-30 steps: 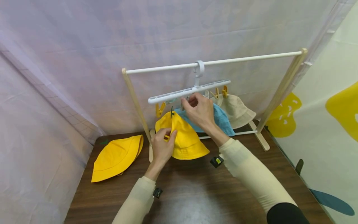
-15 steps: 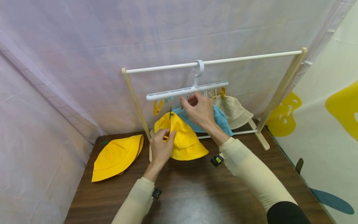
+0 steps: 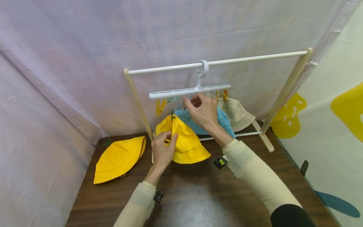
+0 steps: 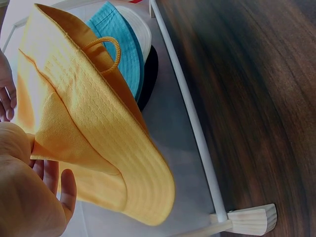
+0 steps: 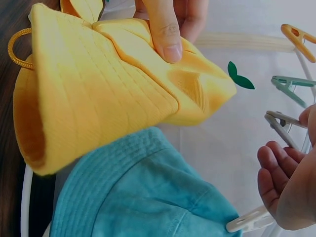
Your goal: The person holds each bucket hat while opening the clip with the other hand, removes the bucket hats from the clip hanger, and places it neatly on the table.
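My left hand (image 3: 163,149) pinches a yellow bucket hat (image 3: 187,142) by its crown, holding it above the table. A green leaf-shaped tab (image 5: 240,80) stands at the hat's tip. My right hand (image 3: 204,112) grips a grey clothespin (image 5: 282,129) that hangs from the white clip hanger (image 3: 175,93); the pin is apart from the hat's tip. Behind, a blue bucket hat (image 5: 143,197) hangs from a white clothespin (image 5: 249,220). Further right a beige bucket hat (image 3: 238,113) hangs from yellow clothespins (image 3: 225,94).
A second yellow hat (image 3: 119,159) lies on the dark wooden table (image 3: 184,201) at the left. The hanger hooks over the top bar (image 3: 249,59) of a rack with wooden posts (image 3: 286,91). A yellow clothespin (image 5: 298,40) and a green clothespin (image 5: 291,89) hang beside the grey one.
The hanger has swung closer to level, its left end rising and its right end dropping. The held yellow hat and my left hand have shifted slightly left and down. My right hand keeps its place.
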### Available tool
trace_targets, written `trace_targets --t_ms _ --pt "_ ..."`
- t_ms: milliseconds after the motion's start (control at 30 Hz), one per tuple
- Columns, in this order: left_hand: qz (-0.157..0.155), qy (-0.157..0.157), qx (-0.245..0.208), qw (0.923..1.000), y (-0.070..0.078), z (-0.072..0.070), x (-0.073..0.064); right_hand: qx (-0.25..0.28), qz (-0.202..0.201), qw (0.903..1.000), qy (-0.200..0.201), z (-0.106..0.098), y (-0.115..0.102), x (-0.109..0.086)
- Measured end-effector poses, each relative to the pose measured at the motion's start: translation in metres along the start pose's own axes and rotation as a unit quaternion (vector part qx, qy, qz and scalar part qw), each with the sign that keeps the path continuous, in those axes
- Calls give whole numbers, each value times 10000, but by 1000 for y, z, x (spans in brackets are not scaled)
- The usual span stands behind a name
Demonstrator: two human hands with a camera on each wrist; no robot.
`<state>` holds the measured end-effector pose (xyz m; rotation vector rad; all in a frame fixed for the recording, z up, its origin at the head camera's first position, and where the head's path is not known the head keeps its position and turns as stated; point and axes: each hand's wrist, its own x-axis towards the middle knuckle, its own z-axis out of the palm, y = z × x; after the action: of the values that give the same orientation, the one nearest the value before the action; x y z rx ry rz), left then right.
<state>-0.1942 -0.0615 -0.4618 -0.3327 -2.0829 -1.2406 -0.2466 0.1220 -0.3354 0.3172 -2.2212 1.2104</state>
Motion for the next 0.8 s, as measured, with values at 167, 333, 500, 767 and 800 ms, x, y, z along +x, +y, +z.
trace_targets --t_ms 167,333,500,767,800 --pt "46 38 -22 10000 -2 0 -1 5 -112 9999 122 -1 1 2" --pt "148 81 46 9998 -2 -2 -1 -11 -206 9996 187 -2 3 3" --pt "218 107 41 9997 -1 -3 -3 13 -228 9996 168 -3 3 3" --pt "206 105 157 9996 0 -8 -7 53 -296 9994 166 -3 5 4" --pt "205 108 166 9996 0 -9 -7 60 -306 9994 171 -4 5 4"
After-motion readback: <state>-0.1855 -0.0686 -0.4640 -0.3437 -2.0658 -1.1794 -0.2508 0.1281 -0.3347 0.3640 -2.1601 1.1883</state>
